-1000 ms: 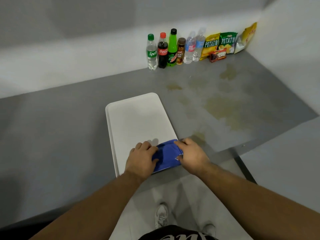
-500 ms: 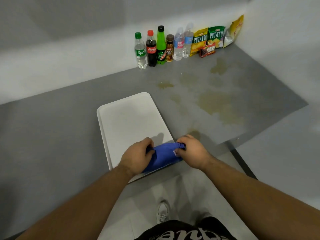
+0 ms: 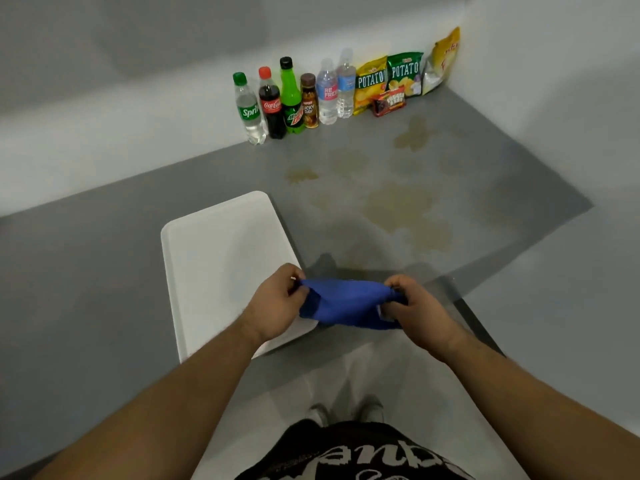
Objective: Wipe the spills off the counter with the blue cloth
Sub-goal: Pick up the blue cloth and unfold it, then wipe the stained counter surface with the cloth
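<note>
The blue cloth (image 3: 346, 304) hangs stretched between both hands, just above the front right corner of the white tray (image 3: 221, 258). My left hand (image 3: 277, 303) pinches its left end and my right hand (image 3: 414, 310) grips its right end. Yellowish-brown spills (image 3: 405, 216) spread over the grey counter (image 3: 86, 289) beyond and to the right of the cloth, with smaller patches, one spill patch (image 3: 300, 174) and another spill patch (image 3: 414, 135), farther back.
A row of drink bottles (image 3: 291, 98) and snack bags (image 3: 398, 77) stands against the back wall. A white side wall (image 3: 554, 81) closes the counter on the right. The counter's front edge runs just below my hands, with floor and my shoes beneath.
Both hands have lifted the blue cloth off the tray and pulled it apart, so it now stretches wider between them and sits farther right.
</note>
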`<action>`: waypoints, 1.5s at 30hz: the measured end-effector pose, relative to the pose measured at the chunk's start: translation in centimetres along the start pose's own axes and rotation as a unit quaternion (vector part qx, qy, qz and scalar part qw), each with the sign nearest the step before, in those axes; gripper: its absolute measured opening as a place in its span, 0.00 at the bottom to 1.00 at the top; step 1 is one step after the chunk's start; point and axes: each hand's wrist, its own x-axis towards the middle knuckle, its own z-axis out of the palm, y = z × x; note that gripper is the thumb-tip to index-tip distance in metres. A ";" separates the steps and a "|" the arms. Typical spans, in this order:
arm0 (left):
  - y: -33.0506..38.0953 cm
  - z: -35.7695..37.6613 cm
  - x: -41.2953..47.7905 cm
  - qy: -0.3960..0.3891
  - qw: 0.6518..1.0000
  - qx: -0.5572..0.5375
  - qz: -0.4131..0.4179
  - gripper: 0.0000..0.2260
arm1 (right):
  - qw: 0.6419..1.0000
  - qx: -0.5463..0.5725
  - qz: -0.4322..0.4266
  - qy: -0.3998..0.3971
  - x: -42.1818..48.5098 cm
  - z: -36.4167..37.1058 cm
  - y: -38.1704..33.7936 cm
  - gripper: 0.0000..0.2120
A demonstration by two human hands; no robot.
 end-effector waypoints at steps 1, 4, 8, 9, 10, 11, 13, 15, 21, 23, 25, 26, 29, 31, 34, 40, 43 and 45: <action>0.8 0.7 0.1 0.011 1.000 -0.019 0.021 0.06 | 1.000 -0.003 0.019 -0.014 0.0 -0.3 0.4 0.13; 3.3 2.4 0.3 -0.033 0.993 -0.062 0.094 0.10 | 0.994 -0.063 0.026 -0.082 -0.1 -1.0 1.1 0.25; 5.8 4.1 1.1 -0.141 0.974 0.020 0.178 0.15 | 0.990 -0.033 -0.078 -0.116 -0.5 -0.7 -0.7 0.20; 6.2 4.5 1.4 -0.148 0.971 0.034 0.185 0.15 | 0.990 -0.017 -0.089 -0.107 -0.5 -0.4 -1.3 0.17; 6.6 4.8 1.6 -0.142 0.972 0.031 0.187 0.14 | 0.992 -0.001 -0.088 -0.095 -0.4 -0.3 -1.9 0.14; 6.8 5.0 1.8 -0.125 0.975 0.009 0.181 0.14 | 0.994 0.016 -0.078 -0.082 -0.3 -0.3 -2.3 0.13; 6.6 5.0 2.3 -0.106 0.982 -0.083 0.135 0.15 | 0.996 0.037 -0.047 -0.061 -0.2 -0.5 -2.8 0.12; 5.8 4.4 2.9 -0.142 0.982 -0.093 0.079 0.19 | 0.998 0.025 -0.035 -0.045 -0.4 -0.7 -2.7 0.12; 2.8 2.1 4.2 -0.246 0.939 0.233 0.069 0.10 | 0.997 0.029 -0.041 0.053 0.2 -0.3 -2.2 0.11; 1.8 1.2 4.7 -0.225 0.955 0.186 0.060 0.10 | 0.993 0.049 -0.025 0.102 0.9 -0.5 -2.0 0.13; 1.5 0.2 5.2 -0.226 0.972 0.060 0.015 0.06 | 0.991 0.029 -0.008 0.134 1.9 -0.7 -1.9 0.13; 1.4 -0.2 5.4 -0.224 0.975 -0.002 -0.013 0.05 | 0.990 0.013 0.000 0.141 2.5 -0.7 -1.8 0.13; 0.9 -0.8 6.9 -0.186 0.979 -0.072 -0.049 0.07 | 0.989 -0.038 0.012 0.146 5.3 -0.8 -2.0 0.13; 0.7 -0.7 7.9 -0.158 0.984 -0.062 -0.046 0.07 | 0.987 -0.062 0.013 0.145 7.5 -0.9 -2.1 0.11; -0.1 0.0 9.6 -0.099 0.986 0.131 0.007 0.09 | 0.982 -0.096 0.025 0.161 10.3 -0.8 -1.8 0.13; -2.5 0.9 9.5 -0.026 0.966 0.238 0.099 0.10 | 0.955 -0.216 -0.023 0.202 10.4 1.0 -0.5 0.21; -4.0 0.7 9.3 0.012 0.958 0.247 0.144 0.16 | 0.910 -0.290 -0.146 0.258 9.4 2.7 -0.8 0.19; -4.9 0.4 9.5 0.049 0.949 0.263 0.168 0.18 | 0.894 -0.328 -0.208 0.224 9.1 4.6 -1.1 0.20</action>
